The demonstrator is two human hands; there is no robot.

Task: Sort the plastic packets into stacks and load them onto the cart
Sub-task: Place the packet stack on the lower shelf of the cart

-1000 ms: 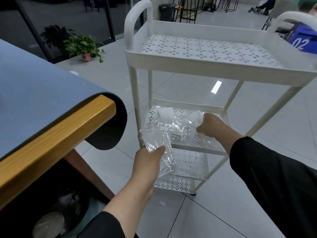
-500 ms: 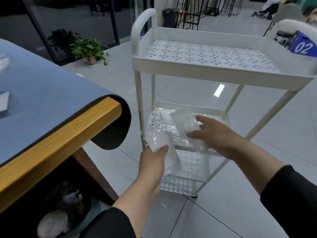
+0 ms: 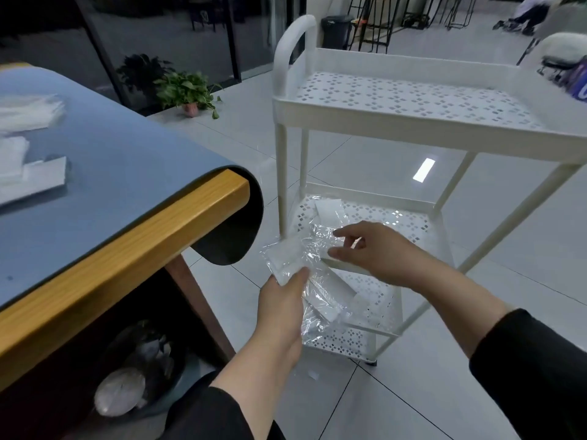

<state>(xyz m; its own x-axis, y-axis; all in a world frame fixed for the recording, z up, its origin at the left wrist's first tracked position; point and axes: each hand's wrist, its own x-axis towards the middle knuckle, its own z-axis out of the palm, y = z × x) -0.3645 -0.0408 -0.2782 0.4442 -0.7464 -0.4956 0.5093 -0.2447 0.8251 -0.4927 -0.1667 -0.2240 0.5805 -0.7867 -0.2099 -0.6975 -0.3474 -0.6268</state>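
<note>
Glossy clear plastic packets (image 3: 313, 271); matt perforated white cart (image 3: 413, 100); wood table edge (image 3: 127, 249)

Pale glossy floor tiles (image 3: 413, 404) reflecting a ceiling light. Dark glass wall (image 3: 165, 33) behind a potted plant (image 3: 187, 90). Wood-edged surface (image 3: 136, 249) under a blue mat (image 3: 104, 173), left. Black bin (image 3: 336, 31) and stools beyond.

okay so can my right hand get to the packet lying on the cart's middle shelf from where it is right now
Probably yes. The right hand hovers open at the front edge of the middle shelf, and the packet lies just beyond its fingertips. Nothing stands between; the top shelf sits well above.
</note>
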